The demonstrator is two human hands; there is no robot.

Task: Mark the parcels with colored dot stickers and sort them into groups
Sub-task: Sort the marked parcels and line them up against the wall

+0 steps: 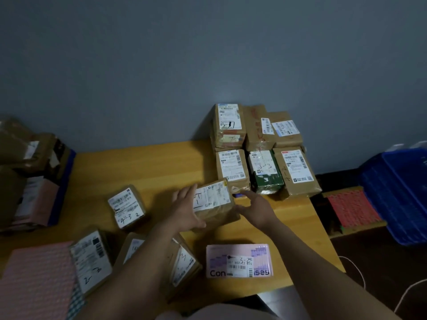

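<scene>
Head view: a parcel (pixel 215 205) lies mid-table just before the stack (pixel 261 158), long axis left to right. Straight-fingered, the left hand (pixel 184 210) presses its left end and the right hand (pixel 256 211) flanks its right, equally near.

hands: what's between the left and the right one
In the head view, a brown parcel with a white label lies between the left hand and the right hand, on the wooden table.
</scene>
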